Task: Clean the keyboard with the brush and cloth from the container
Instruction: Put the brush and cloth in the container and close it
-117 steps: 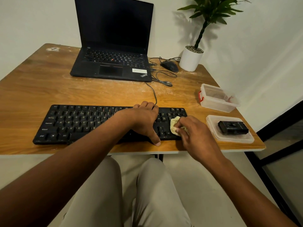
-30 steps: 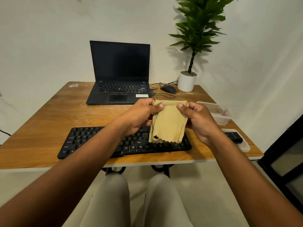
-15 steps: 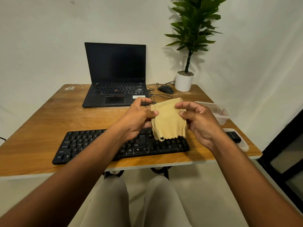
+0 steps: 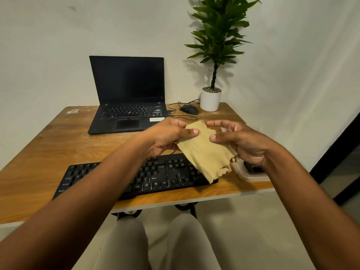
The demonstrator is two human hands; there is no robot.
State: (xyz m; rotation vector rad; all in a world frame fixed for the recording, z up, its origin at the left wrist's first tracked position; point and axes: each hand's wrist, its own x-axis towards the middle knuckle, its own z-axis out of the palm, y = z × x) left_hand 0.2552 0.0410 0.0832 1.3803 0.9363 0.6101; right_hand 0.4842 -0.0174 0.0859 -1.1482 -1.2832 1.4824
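**Cloth held up over the keyboard**

I sit at a wooden tabletop (image 4: pixel 48 152), knees showing below its near edge. At the back stands an open black laptop (image 4: pixel 127 94) with a dark screen, and to its right a potted plant (image 4: pixel 211 94) in a white pot beside a corded mouse (image 4: pixel 189 109). The black keyboard (image 4: pixel 109 176) lies along the near edge of the tabletop. Above its right end I hold the tan cloth (image 4: pixel 206 152) in the air, frayed lower edge hanging. My left hand (image 4: pixel 165 137) pinches the cloth's upper left part, thumb on top. My right hand (image 4: pixel 241 143) has its grip on the right side, thumb pressed against the fabric, fingers curled. A clear lid (image 4: pixel 251 177) peeks out under my right wrist.
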